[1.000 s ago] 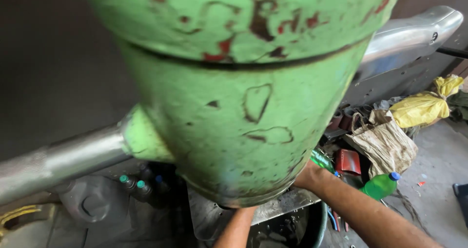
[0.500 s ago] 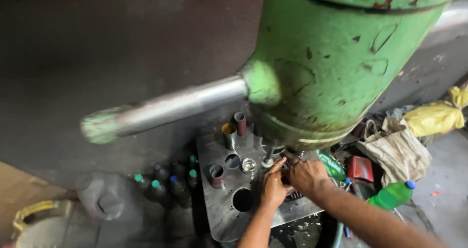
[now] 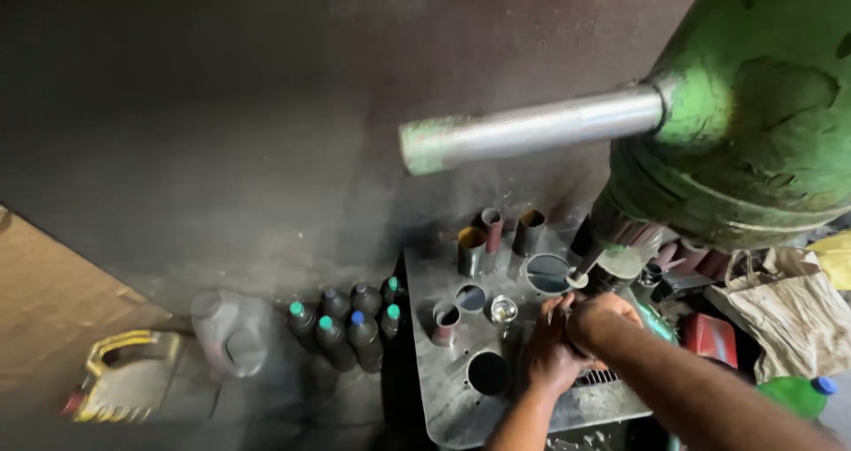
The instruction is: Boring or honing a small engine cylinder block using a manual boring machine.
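My left hand (image 3: 548, 355) and my right hand (image 3: 605, 320) are pressed together on the grey metal machine table (image 3: 443, 389), just below the spindle (image 3: 592, 265) of a big green machine head (image 3: 753, 141). Their fingers are curled around a small dark piece between them, most of which is hidden. Several short metal sleeves stand on the table near them: a small shiny cup (image 3: 503, 309), a reddish one (image 3: 443, 323) and taller tubes (image 3: 490, 229) at the back. A round hole (image 3: 488, 373) in the table lies left of my left hand.
A steel lever handle (image 3: 532, 130) juts left from the green head. Several small dark bottles with coloured caps (image 3: 346, 327), a grey jug (image 3: 232, 334) and a yellow-trimmed can (image 3: 124, 376) stand on the floor at left. A red tin (image 3: 709, 337), a cloth sack (image 3: 780, 313) and a green bottle (image 3: 798, 394) lie at right.
The view has pulled back and swung left: the green head now fills only the upper right, and the table and floor show. Both hands stay together under the spindle.
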